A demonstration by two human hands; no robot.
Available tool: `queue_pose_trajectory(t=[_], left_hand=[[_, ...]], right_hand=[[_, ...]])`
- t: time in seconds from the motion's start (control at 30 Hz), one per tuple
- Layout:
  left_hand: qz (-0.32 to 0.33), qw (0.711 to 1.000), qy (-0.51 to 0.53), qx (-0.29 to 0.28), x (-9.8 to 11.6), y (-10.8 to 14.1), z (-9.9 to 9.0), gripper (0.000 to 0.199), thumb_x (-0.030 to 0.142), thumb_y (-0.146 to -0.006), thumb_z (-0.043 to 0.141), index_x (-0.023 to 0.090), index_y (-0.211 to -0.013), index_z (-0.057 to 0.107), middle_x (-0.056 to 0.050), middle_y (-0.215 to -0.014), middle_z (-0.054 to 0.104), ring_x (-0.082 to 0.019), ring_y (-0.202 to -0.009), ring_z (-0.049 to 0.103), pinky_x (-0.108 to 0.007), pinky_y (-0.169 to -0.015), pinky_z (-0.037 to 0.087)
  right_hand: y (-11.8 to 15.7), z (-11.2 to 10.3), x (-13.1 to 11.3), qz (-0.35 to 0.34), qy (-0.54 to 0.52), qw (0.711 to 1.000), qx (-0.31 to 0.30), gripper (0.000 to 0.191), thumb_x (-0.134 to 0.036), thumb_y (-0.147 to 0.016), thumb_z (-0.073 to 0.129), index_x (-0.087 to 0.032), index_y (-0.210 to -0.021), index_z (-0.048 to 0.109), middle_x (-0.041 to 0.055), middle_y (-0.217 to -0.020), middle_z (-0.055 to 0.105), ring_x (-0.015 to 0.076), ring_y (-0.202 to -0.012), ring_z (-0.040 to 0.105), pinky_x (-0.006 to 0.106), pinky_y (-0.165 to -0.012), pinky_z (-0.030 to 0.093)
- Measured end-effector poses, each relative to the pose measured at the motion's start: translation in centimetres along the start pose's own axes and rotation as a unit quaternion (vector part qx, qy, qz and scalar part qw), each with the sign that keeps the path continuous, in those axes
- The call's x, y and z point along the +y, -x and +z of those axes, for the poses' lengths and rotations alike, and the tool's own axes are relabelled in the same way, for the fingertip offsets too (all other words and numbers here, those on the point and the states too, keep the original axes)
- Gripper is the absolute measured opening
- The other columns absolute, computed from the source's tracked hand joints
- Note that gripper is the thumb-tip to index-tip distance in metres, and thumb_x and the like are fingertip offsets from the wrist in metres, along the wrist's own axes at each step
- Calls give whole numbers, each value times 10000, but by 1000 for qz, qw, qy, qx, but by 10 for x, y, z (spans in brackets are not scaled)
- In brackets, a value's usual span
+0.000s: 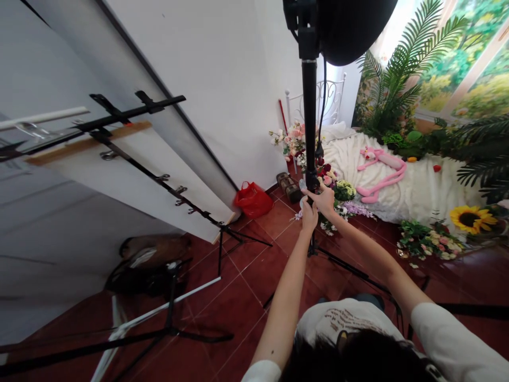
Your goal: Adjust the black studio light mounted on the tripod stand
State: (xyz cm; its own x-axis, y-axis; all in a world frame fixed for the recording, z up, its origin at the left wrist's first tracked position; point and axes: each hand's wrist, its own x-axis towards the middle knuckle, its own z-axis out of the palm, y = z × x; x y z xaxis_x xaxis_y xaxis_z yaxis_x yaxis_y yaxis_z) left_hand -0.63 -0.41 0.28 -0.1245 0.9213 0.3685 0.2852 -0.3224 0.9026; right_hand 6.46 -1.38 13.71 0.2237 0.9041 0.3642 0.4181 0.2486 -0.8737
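A black light stand rises upright in front of me, with a large dark lamp head at its top. My left hand is closed round the pole, just below a collar. Slightly higher, my right hand grips the stand at the collar, its thumb and fingers bent. A small clear or whitish piece shows by the fingertips; I cannot make out what it is. A cable hangs down beside the pole. Fingers partly hide the collar's knob.
To the left stands a backdrop frame with clamps and a white board. A red bag lies by the wall. Flowers and a white-draped bed with a pink plush toy are beyond. Tripod legs spread across the tiled floor.
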Motion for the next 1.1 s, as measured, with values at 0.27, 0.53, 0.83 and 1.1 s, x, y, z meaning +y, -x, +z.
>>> queue_pose_trajectory(t=[0.27,0.53,0.83,1.1], left_hand=[[-13,1000,-10,14,2,1,1,472,558,-980,402,177,-1252,464,-205,-1276,607,-287,-1247,587,-493,-1084,441],[-15,998,-9,59,-2,1,10,521,597,-976,376,174,-1256,493,-204,-1268,611,-292,-1276,575,-483,-1103,444],[-22,997,-28,73,-9,2,15,572,613,-975,364,158,-1301,482,-229,-1348,575,-306,-1334,536,-477,-1122,407],[-21,997,-36,60,-4,2,11,517,566,-992,365,170,-1298,495,-191,-1285,616,-280,-1236,593,-454,-1071,447]], right_hand=[[-19,0,-21,-31,-46,998,24,493,-644,-773,693,-182,-924,774,69,-937,781,259,-914,725,364,-854,575],[-24,0,-23,-62,-54,996,17,473,-622,-811,675,-178,-950,765,62,-942,778,249,-907,728,364,-857,574],[-16,-30,5,-143,40,983,-107,472,-428,-946,564,-193,-1350,624,84,-1321,680,238,-1235,637,376,-1085,487],[31,-53,74,-196,104,957,-186,520,-311,-984,483,-211,-1494,467,119,-1462,570,235,-1365,536,431,-1167,419]])
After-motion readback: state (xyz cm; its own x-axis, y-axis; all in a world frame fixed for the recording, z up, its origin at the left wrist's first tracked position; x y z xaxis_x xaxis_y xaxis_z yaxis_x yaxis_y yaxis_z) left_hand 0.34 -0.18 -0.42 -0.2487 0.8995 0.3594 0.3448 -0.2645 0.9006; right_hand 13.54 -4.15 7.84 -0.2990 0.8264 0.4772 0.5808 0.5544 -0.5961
